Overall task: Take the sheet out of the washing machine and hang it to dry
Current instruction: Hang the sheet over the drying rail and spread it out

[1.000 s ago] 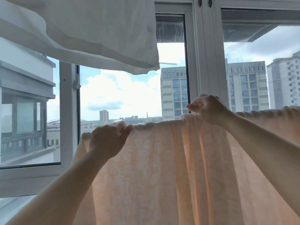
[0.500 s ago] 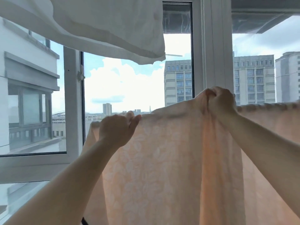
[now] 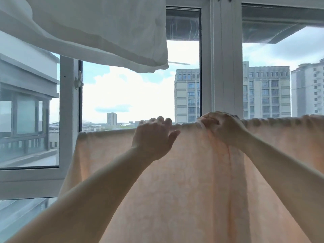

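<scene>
Left hand (image 3: 154, 137) now nearer right hand (image 3: 222, 128), fingers over sheet (image 3: 184, 181) edge.

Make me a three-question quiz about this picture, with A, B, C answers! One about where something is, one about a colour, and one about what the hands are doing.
1. Where is the white cloth?
A. Above the sheet, upper left
B. Below the hands
C. Outside on a roof

2. What colour is the sheet being hung?
A. Dark blue
B. Pale peach
C. Green

3. What is the right hand doing?
A. Hanging free
B. Holding a window handle
C. Gripping the sheet's top edge

Answers:
1 A, it hangs high at upper left, over the sheet.
2 B, the fabric glows pale peach against the window.
3 C, its fingers are closed on bunched fabric at the top edge, while the left hand has its fingers over that edge.
</scene>
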